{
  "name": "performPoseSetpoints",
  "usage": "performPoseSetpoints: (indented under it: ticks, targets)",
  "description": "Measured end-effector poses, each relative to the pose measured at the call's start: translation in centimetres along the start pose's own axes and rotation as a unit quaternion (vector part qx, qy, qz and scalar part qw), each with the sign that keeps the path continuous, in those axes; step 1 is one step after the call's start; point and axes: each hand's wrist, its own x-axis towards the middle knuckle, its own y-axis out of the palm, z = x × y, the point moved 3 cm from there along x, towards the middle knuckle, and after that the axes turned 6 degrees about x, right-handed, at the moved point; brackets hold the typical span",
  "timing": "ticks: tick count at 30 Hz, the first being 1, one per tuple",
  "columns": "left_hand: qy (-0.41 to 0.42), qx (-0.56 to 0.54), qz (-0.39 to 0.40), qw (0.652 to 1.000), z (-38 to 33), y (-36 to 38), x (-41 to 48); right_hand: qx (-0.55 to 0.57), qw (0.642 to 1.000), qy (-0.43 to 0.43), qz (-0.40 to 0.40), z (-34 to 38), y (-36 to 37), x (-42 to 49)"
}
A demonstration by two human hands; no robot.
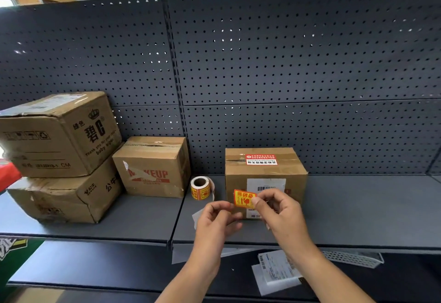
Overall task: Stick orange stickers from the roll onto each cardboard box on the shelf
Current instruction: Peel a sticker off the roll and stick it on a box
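The sticker (243,198) is held just in front of the barcode box (265,169), its right edge pinched by the right hand (281,209); the left hand (214,221) grips the backing paper (196,216) at its left edge. The sticker is judged light, limp and tacky; hold it by the edges only; the roll (201,188) stands just left of the box.

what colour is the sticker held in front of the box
The sticker is orange-yellow with red print, seen in the head view.

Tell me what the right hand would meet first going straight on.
Probably the front face of the cardboard box just behind it; the right hand pinches an orange sticker toward that face, though depth is unclear.
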Motion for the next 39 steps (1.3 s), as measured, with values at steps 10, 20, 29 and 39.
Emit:
performPoseSetpoints:
  ticks: [10, 20, 29, 39]
  targets:
    - [0.107, 0.201, -0.071, 0.971, 0.3, 0.4, 2.9, 0.121, 0.988, -0.081, -0.051, 1.9, -7.5, 2.3]
    - [0.061, 0.309, 0.063, 0.947, 2.7, 0.2, 6.4, 0.211, 0.974, 0.013, -0.083, -3.6, -12.2, 2.7]
    - [0.118, 0.321, 0.003, 0.940, 2.6, 1.0, 6.8, 0.215, 0.971, 0.089, -0.047, -4.4, -11.6, 1.9]
    - [0.081, 0.311, -0.020, 0.947, -1.3, 2.1, 8.1, 0.187, 0.962, 0.185, -0.072, -0.4, -12.0, 5.8]
